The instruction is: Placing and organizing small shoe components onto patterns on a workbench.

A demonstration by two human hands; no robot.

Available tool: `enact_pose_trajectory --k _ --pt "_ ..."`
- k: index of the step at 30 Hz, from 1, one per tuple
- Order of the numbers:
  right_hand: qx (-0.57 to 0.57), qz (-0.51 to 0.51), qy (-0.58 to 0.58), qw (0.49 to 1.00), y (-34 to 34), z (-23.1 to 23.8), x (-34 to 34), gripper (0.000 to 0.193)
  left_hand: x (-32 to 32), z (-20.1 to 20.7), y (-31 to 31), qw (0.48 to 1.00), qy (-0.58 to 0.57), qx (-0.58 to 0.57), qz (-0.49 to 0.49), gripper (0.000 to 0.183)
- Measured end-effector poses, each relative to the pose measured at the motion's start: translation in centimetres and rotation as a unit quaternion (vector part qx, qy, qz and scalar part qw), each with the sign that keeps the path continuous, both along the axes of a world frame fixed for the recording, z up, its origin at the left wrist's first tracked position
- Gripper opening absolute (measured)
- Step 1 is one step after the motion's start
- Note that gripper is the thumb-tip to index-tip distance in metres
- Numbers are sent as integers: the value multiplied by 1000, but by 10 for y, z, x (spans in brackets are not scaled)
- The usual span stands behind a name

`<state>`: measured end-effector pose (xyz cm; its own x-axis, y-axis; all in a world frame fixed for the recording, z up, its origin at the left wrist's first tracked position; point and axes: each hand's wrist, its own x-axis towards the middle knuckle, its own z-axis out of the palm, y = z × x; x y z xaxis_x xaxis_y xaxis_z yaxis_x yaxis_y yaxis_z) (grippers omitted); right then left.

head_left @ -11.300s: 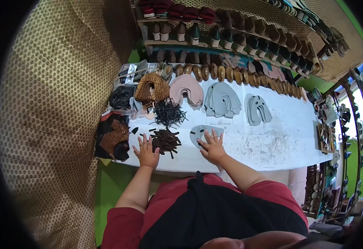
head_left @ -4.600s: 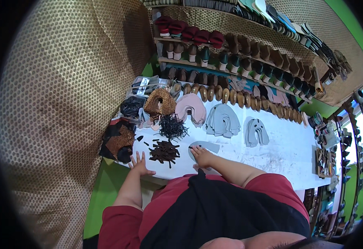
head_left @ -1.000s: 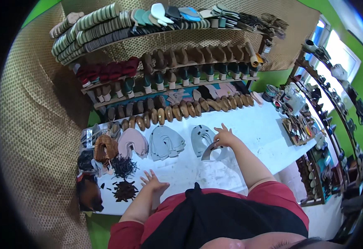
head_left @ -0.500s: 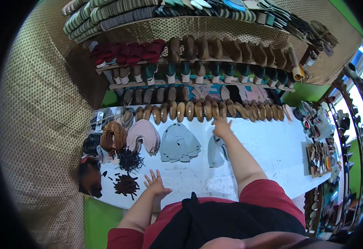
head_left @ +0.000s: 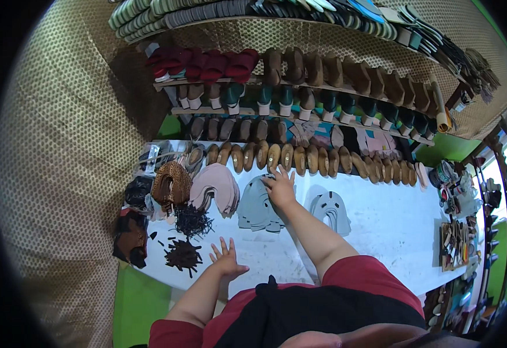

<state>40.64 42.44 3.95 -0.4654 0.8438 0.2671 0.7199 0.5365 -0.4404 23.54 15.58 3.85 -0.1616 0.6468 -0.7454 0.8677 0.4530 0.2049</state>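
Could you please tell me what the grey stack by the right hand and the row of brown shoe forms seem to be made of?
Grey stack: probably leather or synthetic sheet, matte, judging by its thin, dull layers. Brown shoe forms: perhaps wood or plastic, faintly glossy, judging by their rounded, rigid-looking shapes.

From mid-screen, I see a pale grey arched stack of flat pieces (head_left: 253,213) at 6 o'clock and a pale grey curved stack with black patches (head_left: 329,200) at 4. A dusty-pink arched stack (head_left: 215,177) shows at 8, dark brown short strips (head_left: 182,255) at 7, a leopard-print ring-shaped bundle (head_left: 163,181) at 9, deep red slippers (head_left: 214,66) at 11.
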Motion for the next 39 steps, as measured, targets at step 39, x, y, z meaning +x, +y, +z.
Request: enact_pose_trajectory --k 39 --pt "-115 88 -145 979 -255 -18 -186 33 -265 -41 -176 901 127 414 11 78"
